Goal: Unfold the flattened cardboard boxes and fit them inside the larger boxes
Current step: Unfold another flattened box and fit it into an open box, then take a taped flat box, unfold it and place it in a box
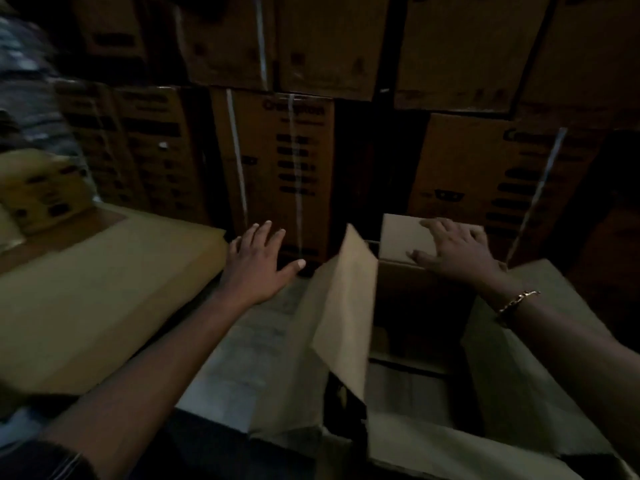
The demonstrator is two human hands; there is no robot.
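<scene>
Right now my left hand [258,263] hangs in the air with its grip apart, fingers spread and touching nothing, between the stack of flattened cardboard [104,292] on my left and the large open box [408,344] in front of me. My right hand [453,249], with a bracelet [517,300] on its wrist, lies palm down on the small unfolded box [398,237] that stands at the far end inside the large open box; its grip is apart too, fingers splayed flat over the small box's top edge, pressing rather than clasping. A left flap [346,306] of the large box stands up between my two arms. Behind everything rises a wall of stacked printed cartons [277,161], dim and partly blurred.
</scene>
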